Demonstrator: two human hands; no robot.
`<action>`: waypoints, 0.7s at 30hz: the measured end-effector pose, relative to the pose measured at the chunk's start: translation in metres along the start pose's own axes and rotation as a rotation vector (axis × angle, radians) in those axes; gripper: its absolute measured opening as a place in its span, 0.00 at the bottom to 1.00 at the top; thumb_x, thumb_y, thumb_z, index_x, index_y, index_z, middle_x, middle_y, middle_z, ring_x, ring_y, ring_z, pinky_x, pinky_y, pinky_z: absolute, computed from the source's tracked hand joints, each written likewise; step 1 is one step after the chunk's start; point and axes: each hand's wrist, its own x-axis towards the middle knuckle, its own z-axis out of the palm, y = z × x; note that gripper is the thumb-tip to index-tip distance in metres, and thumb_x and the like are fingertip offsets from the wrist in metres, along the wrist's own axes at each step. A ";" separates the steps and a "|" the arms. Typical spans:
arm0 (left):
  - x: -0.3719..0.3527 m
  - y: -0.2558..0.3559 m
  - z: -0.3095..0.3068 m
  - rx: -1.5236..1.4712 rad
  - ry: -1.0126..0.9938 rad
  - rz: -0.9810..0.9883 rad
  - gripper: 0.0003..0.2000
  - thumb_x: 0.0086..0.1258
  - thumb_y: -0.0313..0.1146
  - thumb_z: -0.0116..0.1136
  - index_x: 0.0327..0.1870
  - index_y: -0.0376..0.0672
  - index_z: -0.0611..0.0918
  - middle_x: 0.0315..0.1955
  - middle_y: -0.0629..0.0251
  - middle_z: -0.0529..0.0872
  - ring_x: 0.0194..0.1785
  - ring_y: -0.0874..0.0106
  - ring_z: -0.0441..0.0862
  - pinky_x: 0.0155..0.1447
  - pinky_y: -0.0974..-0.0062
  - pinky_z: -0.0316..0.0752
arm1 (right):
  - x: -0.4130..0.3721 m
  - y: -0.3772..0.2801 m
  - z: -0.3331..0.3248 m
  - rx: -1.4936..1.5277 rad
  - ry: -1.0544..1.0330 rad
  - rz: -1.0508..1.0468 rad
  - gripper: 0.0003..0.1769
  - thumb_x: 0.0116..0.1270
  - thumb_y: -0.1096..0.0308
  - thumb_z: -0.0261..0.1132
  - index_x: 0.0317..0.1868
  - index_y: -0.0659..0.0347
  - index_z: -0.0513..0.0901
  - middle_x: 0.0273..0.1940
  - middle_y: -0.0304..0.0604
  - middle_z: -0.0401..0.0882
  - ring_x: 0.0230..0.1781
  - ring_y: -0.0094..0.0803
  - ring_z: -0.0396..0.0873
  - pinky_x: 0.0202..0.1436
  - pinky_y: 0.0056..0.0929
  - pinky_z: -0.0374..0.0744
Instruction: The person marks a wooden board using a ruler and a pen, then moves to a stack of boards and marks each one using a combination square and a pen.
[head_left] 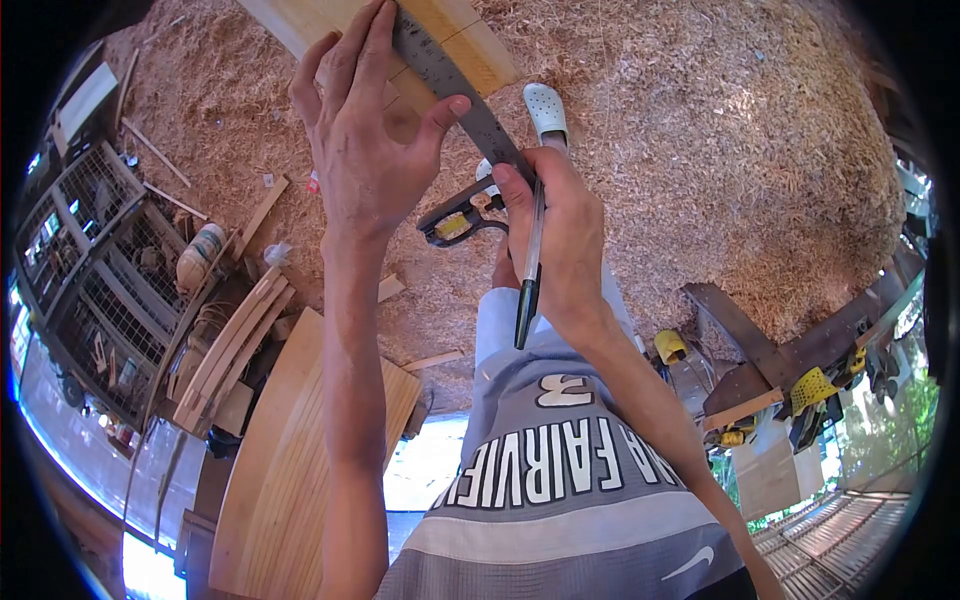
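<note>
My left hand (365, 160) lies on a light wooden board (470, 50) at the top, fingers stretched and thumb apart, with fingertips and thumb at the edge of a dark metal ruler (440, 75). The ruler runs slantwise across the board and past its edge. At its lower end my right hand (565, 235) is closed on the ruler, with a pen (530, 290) also held in it, dark end down. Beside that hand is a dark square head (455, 222) with a yellow part; its link to the ruler is partly hidden.
Wood shavings (700, 150) cover the ground, where a pale clog (545, 108) shows. Lower left are a wide wooden panel (270, 460), stacked wood strips (235, 350) and a metal grid frame (110, 270). Yellow-handled tools (812, 388) and dark beams (735, 335) lie at right.
</note>
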 end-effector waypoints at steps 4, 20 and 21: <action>0.001 0.000 -0.002 0.011 -0.007 0.000 0.49 0.55 0.46 0.79 0.78 0.34 0.69 0.74 0.50 0.72 0.76 0.46 0.63 0.82 0.52 0.59 | -0.001 -0.001 0.001 -0.004 0.011 -0.008 0.17 0.79 0.59 0.67 0.46 0.68 0.82 0.32 0.56 0.84 0.32 0.52 0.86 0.36 0.43 0.79; 0.002 0.006 -0.003 0.021 -0.032 -0.037 0.49 0.55 0.40 0.80 0.79 0.35 0.68 0.76 0.51 0.71 0.77 0.47 0.62 0.82 0.53 0.60 | 0.001 -0.006 -0.002 0.043 -0.016 0.054 0.14 0.79 0.63 0.66 0.44 0.69 0.81 0.31 0.61 0.84 0.34 0.60 0.85 0.37 0.50 0.78; 0.002 0.005 -0.003 0.035 -0.033 -0.034 0.49 0.55 0.40 0.80 0.79 0.35 0.68 0.76 0.51 0.71 0.77 0.47 0.62 0.82 0.53 0.60 | 0.000 -0.005 -0.002 0.039 -0.011 0.040 0.14 0.78 0.63 0.66 0.44 0.69 0.81 0.32 0.61 0.84 0.34 0.60 0.85 0.37 0.50 0.78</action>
